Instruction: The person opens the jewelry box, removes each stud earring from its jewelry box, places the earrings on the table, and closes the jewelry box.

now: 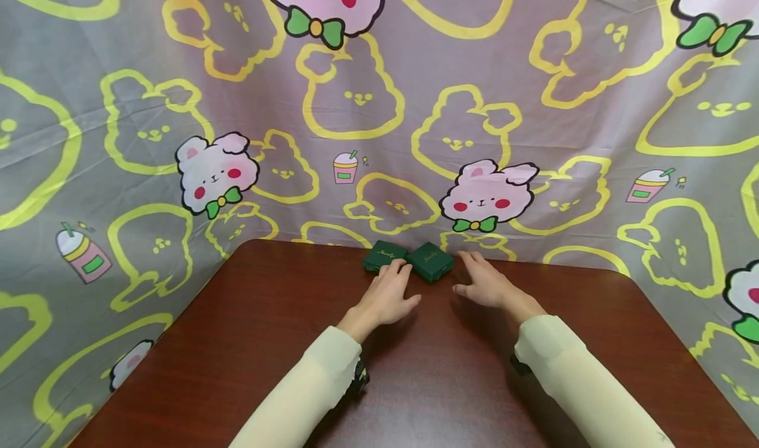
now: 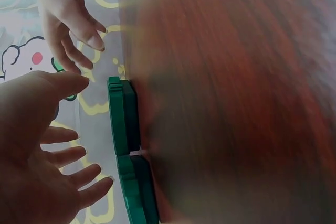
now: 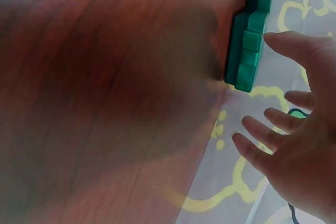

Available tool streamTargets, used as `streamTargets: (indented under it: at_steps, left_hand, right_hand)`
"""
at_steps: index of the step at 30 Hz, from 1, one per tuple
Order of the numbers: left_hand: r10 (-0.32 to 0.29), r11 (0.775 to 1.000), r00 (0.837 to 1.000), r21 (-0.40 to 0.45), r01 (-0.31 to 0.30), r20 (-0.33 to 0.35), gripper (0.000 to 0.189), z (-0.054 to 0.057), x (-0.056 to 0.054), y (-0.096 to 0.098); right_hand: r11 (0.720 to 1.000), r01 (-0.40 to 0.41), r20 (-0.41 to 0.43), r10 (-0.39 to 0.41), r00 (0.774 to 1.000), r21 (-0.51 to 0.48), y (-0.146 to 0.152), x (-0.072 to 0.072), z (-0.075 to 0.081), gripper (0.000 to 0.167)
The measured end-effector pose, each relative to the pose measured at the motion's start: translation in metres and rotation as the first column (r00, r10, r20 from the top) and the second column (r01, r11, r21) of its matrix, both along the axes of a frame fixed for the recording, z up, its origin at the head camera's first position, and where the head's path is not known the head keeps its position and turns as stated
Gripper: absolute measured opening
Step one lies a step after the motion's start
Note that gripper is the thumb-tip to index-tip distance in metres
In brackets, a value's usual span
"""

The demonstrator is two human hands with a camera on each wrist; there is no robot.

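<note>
Two dark green, flat square boxes with gold script on their lids lie side by side at the far edge of the table. In the head view my left hand (image 1: 388, 294) reaches up to the left box (image 1: 382, 255), its fingertips overlapping that box's near edge. Just right of the right box (image 1: 431, 261) is my right hand (image 1: 487, 283), fingers extended forward. The left wrist view shows the left hand (image 2: 37, 145) with spread, gently bent fingers and nothing in it. Seen from the right wrist, the right hand (image 3: 299, 145) is also spread, its thumb tip close to the right box (image 3: 249, 51).
The brown wooden table (image 1: 439, 382) has rounded far corners. Right behind the boxes hangs a grey curtain (image 1: 379, 151) printed with yellow outlines and cartoon rabbits, which also runs along both sides. A dark wrist device (image 1: 358, 377) shows under the left sleeve.
</note>
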State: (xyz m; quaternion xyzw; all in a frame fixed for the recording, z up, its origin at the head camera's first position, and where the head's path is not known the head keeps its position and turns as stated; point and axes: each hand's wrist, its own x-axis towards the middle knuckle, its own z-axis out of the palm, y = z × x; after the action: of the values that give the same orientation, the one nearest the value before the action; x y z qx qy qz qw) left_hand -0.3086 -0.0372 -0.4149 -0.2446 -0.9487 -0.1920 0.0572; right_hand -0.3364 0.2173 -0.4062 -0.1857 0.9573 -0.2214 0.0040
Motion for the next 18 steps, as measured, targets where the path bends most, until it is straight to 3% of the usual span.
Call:
streamTargets:
  at_steps: [9, 18]
  left_hand:
    - [0.015, 0.998, 0.999, 0.068, -0.018, 0.044, 0.057, -0.004, -0.006, 0.010]
    - [0.046, 0.990, 0.994, 0.126, -0.059, 0.103, 0.059, -0.006, -0.012, 0.017]
  right_hand:
    - [1.000, -0.011, 0.004, 0.011, 1.000, -0.021, -0.005, -0.015, -0.003, 0.073]
    - [0.996, -0.042, 0.009, 0.043, 0.999, -0.075, -0.003, -0.026, -0.003, 0.072]
